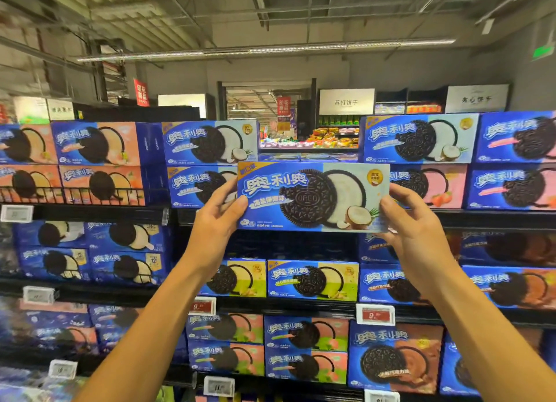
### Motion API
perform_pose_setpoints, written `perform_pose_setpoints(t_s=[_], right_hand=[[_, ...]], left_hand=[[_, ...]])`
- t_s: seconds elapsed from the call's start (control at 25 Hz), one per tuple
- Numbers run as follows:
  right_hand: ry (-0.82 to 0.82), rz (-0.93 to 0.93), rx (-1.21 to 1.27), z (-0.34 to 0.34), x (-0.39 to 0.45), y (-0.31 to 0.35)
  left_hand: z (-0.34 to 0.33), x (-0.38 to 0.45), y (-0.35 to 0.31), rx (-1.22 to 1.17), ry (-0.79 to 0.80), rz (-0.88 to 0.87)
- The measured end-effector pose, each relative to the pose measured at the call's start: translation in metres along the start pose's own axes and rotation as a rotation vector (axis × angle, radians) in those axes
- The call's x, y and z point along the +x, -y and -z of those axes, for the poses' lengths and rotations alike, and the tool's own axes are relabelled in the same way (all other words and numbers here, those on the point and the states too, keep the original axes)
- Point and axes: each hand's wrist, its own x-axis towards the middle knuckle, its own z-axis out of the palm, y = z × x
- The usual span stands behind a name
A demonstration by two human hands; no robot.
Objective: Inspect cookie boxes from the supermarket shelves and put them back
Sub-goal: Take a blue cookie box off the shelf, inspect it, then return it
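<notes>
Coconut cookie box is held level before the top shelf's front edge, left hand and right hand pinching its short ends. Recommendation: rotate it to check every face, then return it squarely into the gap behind.

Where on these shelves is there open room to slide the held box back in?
The top shelf has a gap between the two coconut box stacks. A dark gap sits below the held box. Elsewhere boxes are packed tight.
</notes>
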Motion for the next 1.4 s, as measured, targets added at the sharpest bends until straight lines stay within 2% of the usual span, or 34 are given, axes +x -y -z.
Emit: perform_pose_setpoints(t_s=[0.2,0.36,0.48,0.68,0.92,1.4], right_hand=[[-0.011,0.129,-0.152,0.009,0.026,0.003],[-0.039,0.232,-0.281,0.007,0.063,0.01],[-0.101,0.324,-0.32,0.003,0.092,0.019],[-0.164,0.354,-0.359,0.004,0.125,0.016],[-0.157,0.404,-0.498,-0.005,0.136,-0.001],[-0.204,0.357,-0.785,-0.028,0.151,-0.02]], left_hand=[[-0.013,0.02,0.007,0.007,-0.082,-0.039],[-0.031,0.058,0.0,0.133,-0.227,-0.093],[-0.036,0.09,-0.011,0.246,-0.251,-0.081],[-0.044,0.12,-0.005,0.452,-0.323,-0.091],[-0.042,0.139,0.007,0.502,-0.428,-0.139],[-0.018,0.16,0.032,0.742,-0.373,-0.204]])
